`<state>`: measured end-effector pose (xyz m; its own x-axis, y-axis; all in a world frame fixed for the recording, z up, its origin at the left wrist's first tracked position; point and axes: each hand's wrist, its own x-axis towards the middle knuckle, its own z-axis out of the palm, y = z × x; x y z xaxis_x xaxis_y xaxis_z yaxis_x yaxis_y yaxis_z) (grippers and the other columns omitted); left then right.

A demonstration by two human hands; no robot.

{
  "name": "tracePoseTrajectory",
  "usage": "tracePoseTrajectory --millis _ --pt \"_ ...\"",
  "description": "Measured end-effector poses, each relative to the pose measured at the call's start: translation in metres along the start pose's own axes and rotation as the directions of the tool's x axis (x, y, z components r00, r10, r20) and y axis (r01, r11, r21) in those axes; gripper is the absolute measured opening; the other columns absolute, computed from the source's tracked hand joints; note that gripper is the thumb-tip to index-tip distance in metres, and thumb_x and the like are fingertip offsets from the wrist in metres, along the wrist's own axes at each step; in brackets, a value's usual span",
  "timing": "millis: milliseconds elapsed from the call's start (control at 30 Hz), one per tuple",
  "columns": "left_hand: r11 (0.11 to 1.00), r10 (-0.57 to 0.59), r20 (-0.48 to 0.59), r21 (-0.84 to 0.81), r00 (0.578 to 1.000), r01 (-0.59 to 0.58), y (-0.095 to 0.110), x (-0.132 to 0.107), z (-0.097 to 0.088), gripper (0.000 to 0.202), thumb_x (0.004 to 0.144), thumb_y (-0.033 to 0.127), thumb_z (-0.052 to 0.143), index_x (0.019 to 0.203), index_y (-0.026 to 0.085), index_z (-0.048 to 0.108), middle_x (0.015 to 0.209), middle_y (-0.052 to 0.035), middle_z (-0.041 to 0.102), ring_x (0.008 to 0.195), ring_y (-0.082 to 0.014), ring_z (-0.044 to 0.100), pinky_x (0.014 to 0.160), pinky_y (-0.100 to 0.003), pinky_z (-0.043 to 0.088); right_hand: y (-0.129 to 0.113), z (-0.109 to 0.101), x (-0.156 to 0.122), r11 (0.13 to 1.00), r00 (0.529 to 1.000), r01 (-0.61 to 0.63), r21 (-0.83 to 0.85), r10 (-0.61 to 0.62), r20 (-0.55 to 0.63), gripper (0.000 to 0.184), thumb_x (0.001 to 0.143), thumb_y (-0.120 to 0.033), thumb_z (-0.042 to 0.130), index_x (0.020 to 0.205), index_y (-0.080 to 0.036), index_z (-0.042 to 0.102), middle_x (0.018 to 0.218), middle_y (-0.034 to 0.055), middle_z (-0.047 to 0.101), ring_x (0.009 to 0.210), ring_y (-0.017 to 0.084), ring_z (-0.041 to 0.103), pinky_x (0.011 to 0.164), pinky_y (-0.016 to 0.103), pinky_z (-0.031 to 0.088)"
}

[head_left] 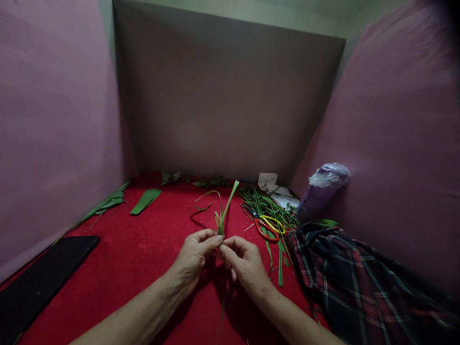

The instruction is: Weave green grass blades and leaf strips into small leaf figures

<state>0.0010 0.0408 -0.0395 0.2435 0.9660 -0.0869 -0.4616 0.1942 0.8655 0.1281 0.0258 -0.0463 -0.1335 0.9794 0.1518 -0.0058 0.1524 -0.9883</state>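
Over the middle of the red cloth, my left hand (198, 250) pinches the base of a small bundle of green leaf strips (225, 211). One broad strip points up and a thin one curls off to the left. Right beside it, my right hand (244, 261) is closed with thumb and forefinger together at the same base. A thin strand hangs below the hands. What lies between the right fingertips is mostly hidden. Scissors (268, 227) with one red and one yellow handle lie on the cloth to the right of the hands.
A heap of cut leaf strips (264, 203) lies behind the scissors, near white paper (283, 195). A purple plastic-wrapped object (319, 191) leans at the right wall above a plaid cloth (359, 278). Leaf pieces (145, 201) and a black flat slab (46, 282) lie left.
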Motion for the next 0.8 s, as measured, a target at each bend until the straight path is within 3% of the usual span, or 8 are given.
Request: tracePoseTrajectory --millis 133,400,800 --pt "0.999 0.0 -0.001 -0.043 1.0 0.0 -0.0001 0.0016 -0.0013 0.014 0.063 0.02 0.069 0.065 0.013 0.057 0.056 0.0025 0.055 0.049 -0.0076 0.051 0.051 -0.019 0.04 0.0001 0.0008 0.0008 0.998 0.998 -0.067 -0.007 0.067 0.017 0.029 0.073 -0.039 0.059 0.063 -0.012 0.054 0.047 -0.0035 0.049 0.033 0.004 0.036 0.032 0.015 0.025" --pt "1.0 0.009 -0.024 0.023 1.0 -0.009 0.0 0.0006 -0.0023 0.015 0.064 0.022 0.069 0.066 0.012 0.057 0.057 0.0014 0.054 0.05 -0.0071 0.049 0.049 -0.019 0.036 0.0033 -0.003 0.0013 0.965 0.974 -0.225 0.136 0.217 0.071 0.039 0.068 -0.048 0.061 0.057 -0.013 0.049 0.045 -0.0021 0.051 0.03 0.003 0.033 0.028 0.014 0.023" --pt "0.996 0.029 -0.029 0.083 0.999 -0.026 -0.0007 -0.0008 -0.0013 0.016 0.065 0.024 0.067 0.068 0.011 0.058 0.063 -0.002 0.059 0.052 -0.0078 0.049 0.052 -0.021 0.037 0.0046 -0.0037 0.0013 0.96 0.969 -0.241 0.145 0.231 0.083 0.037 0.071 -0.043 0.062 0.055 -0.013 0.047 0.041 -0.0041 0.046 0.029 0.002 0.029 0.029 0.015 0.019"
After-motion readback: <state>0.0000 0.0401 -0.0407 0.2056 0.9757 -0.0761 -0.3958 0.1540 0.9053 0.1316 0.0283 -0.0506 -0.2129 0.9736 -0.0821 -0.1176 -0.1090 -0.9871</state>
